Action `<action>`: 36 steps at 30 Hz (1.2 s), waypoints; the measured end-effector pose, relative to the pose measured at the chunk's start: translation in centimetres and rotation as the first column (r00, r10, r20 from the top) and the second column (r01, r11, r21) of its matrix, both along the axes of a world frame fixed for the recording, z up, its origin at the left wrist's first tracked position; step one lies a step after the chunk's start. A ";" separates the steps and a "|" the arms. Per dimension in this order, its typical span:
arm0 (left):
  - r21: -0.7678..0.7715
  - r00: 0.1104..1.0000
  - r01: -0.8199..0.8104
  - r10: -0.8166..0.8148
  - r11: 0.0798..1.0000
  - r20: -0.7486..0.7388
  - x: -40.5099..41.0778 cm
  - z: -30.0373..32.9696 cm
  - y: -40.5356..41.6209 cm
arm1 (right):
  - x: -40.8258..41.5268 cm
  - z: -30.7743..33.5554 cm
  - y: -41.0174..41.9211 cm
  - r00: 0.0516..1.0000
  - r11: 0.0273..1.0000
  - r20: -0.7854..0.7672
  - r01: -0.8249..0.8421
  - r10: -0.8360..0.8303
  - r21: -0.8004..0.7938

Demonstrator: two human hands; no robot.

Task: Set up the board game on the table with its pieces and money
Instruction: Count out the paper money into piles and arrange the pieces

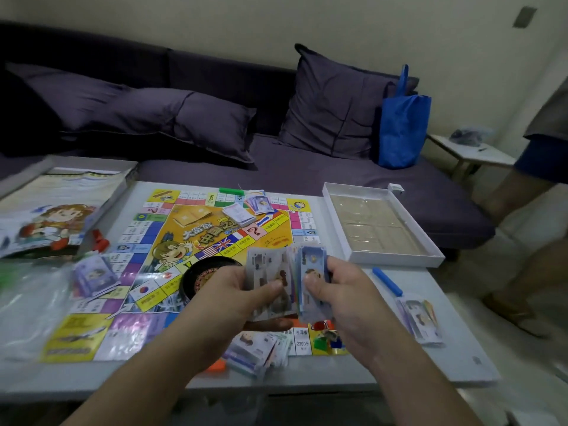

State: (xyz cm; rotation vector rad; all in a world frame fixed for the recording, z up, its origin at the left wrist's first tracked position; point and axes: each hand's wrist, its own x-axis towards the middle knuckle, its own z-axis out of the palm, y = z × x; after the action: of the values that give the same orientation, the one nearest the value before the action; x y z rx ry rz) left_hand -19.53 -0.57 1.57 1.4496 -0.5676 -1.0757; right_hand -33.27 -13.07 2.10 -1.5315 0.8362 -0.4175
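My left hand (236, 290) and right hand (344, 290) both gripping a fan of play money (276, 272), above the game board (172, 250), on the counter (430, 358)

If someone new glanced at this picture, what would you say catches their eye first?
Probably the two hands at centre, the left hand and right hand, both holding a fanned wad of pale paper play money. Under them the bright yellow game board covers the grey table, with a white open box tray to its right. Behind, a blue tote bag stands on the dark purple sofa.
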 end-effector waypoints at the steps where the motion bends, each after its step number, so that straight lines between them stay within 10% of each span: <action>1: -0.010 1.000 -0.004 0.004 1.000 -0.013 0.5 -0.1 0.4 | 0.7 0.0 0.2 1.000 1.000 -0.009 -0.005 0.005 -0.006; 9: -0.085 0.973 -0.058 0.037 0.995 -0.229 4.5 0.1 3.1 | 6.0 -0.8 1.9 0.994 0.992 -0.105 -0.028 0.015 -0.125; 19: -0.039 0.976 -0.215 0.215 0.976 -0.023 7.7 -0.7 5.1 | 10.1 -1.3 3.8 0.997 0.982 -0.077 -0.006 -0.009 -0.189; 36: -0.029 0.928 -0.257 0.238 0.966 -0.287 8.9 -1.4 5.9 | 10.8 -1.1 5.4 0.995 0.982 -0.093 -0.055 0.039 -0.180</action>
State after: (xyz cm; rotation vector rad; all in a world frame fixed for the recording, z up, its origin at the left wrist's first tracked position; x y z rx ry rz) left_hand -10.67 5.31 0.20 1.2435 -0.2072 -1.0279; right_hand -22.43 -7.68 0.96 -1.7469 0.8473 -0.4023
